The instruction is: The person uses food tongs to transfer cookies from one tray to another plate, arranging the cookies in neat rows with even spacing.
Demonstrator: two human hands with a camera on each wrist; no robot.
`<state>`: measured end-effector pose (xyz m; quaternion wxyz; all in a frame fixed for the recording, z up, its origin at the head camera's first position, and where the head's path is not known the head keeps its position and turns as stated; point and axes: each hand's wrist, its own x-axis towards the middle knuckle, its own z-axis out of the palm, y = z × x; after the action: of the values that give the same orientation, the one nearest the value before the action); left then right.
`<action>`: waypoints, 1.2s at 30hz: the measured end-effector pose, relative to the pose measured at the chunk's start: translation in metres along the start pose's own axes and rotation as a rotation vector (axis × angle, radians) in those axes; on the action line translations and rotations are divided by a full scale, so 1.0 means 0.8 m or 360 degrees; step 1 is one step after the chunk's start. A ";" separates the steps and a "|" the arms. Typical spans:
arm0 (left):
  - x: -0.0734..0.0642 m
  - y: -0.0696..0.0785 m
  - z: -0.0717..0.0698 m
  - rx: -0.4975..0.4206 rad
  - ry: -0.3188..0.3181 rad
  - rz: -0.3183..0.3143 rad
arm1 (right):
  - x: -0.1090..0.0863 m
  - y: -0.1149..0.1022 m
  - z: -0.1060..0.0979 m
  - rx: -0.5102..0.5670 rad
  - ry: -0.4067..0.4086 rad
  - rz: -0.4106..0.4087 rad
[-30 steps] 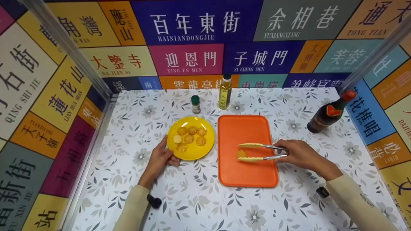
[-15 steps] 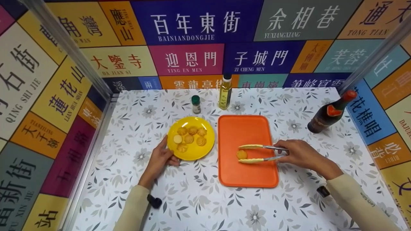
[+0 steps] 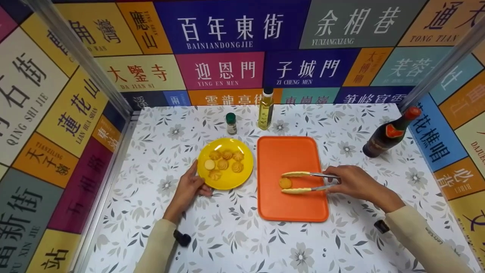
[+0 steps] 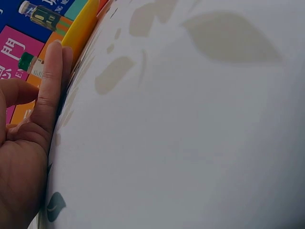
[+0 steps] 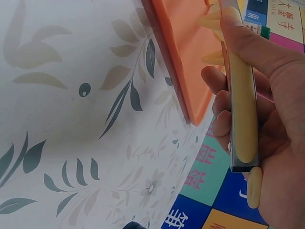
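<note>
A yellow plate [image 3: 244, 178] holds several swirled cookies [image 3: 222, 164], one of them showing a pale flat face. My left hand [image 3: 188, 185] touches the plate's left and lower rim; in the left wrist view its fingers [image 4: 50, 81] look straight along the tabletop. My right hand [image 3: 350, 183] grips a pair of tongs [image 3: 316, 174] with yellow tips and metal arms, also visible as the tongs' handle [image 5: 244, 109] in the right wrist view. The tong arms are spread over the orange tray [image 3: 288, 151]. Between their tips a single cookie [image 3: 285, 183] lies on the tray.
Behind the plate stand a green-capped shaker [image 3: 231, 123] and an oil bottle [image 3: 265, 110]. At the right is a dark red-capped bottle [image 3: 390, 132]. Panels with printed lettering enclose the back and sides of the floral-covered table [image 3: 227, 235].
The cookie between the tong tips has turned slightly and now lies as a round shape. The tongs have shifted very slightly. My left hand and the plate stay nearly still.
</note>
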<state>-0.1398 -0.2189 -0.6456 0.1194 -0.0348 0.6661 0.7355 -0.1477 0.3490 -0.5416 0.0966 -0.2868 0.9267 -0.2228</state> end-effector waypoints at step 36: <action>0.000 0.000 -0.001 -0.0047 -0.0021 0.0004 | 0.003 -0.001 -0.004 0.0045 -0.0014 -0.0031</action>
<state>-0.1396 -0.2193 -0.6459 0.1225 -0.0309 0.6543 0.7456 -0.1499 0.3481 -0.5384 0.1026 -0.2955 0.9202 -0.2354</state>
